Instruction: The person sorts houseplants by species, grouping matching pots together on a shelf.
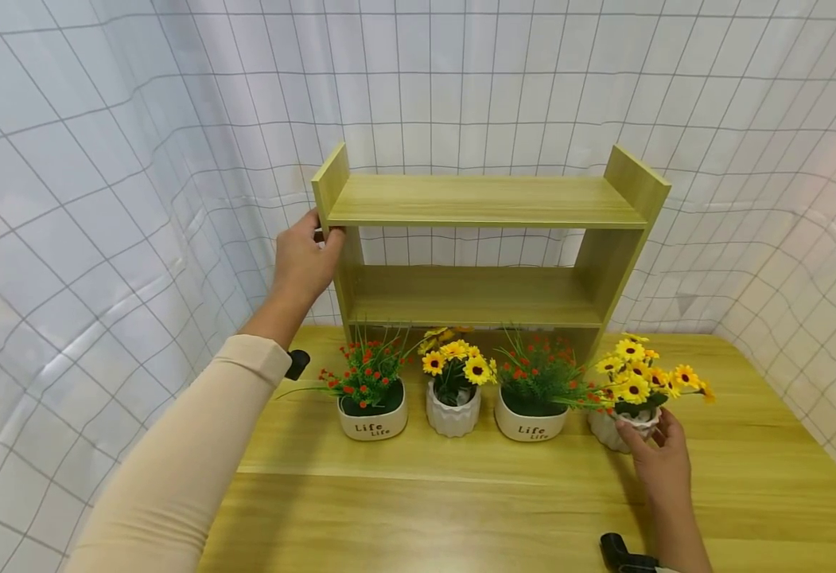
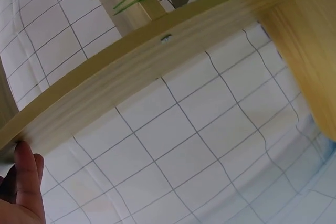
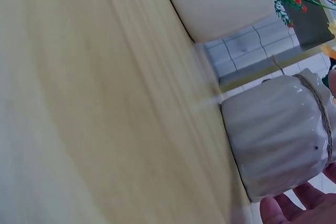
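Observation:
A two-tier wooden shelf (image 1: 482, 203) stands at the back of the wooden table (image 1: 460, 509). My left hand (image 1: 306, 255) grips its left side panel near the top board, thumb on the front edge; in the left wrist view one fingertip (image 2: 26, 177) touches the shelf board (image 2: 157, 61). My right hand (image 1: 657, 454) holds the rightmost white ribbed pot (image 1: 607, 426) of yellow flowers (image 1: 639, 378), thumb and fingers curled round it. The right wrist view shows the same pot (image 3: 278, 135), tied with twine, and my fingertips (image 3: 294, 208) below it.
Three more pots stand in a row before the shelf: a red-flowered "Life" pot (image 1: 373, 420), a ribbed pot of yellow flowers (image 1: 453, 410), and another "Life" pot (image 1: 530, 423). A white gridded curtain (image 1: 103, 199) encloses the table on the left, back and right.

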Demonstrator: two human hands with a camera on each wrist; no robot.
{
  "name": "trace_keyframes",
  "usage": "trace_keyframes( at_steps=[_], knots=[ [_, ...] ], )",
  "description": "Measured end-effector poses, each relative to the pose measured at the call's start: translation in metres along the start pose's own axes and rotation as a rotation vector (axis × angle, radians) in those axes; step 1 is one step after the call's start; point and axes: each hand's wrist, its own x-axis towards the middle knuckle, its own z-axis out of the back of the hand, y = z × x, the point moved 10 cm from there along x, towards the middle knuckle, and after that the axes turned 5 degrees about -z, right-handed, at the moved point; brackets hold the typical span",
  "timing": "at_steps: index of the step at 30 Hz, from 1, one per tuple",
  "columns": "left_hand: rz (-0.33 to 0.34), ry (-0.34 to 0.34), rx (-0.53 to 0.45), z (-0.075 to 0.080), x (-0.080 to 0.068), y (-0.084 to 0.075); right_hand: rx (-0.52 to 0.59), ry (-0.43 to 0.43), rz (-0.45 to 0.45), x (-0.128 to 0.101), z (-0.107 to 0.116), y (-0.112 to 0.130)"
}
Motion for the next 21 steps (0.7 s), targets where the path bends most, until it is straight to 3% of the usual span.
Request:
trace_keyframes(
  at_steps=[7,12,21],
  knots=[
    [-0.068,-0.009,0.076,0.0004,0.0017,-0.006,0.067,-0.049,-0.001,0.0017,-0.0028,-0.0038],
    [-0.076,-0.026,0.083,0.0023,0.001,-0.0063,0.128,-0.09,0.015,0.0008,-0.0045,-0.0028],
    [-0.1,-0.037,0.079,0.0009,-0.0007,-0.0053,0.056,-0.14,0.005,0.0014,-0.0054,-0.0056]
  ],
)
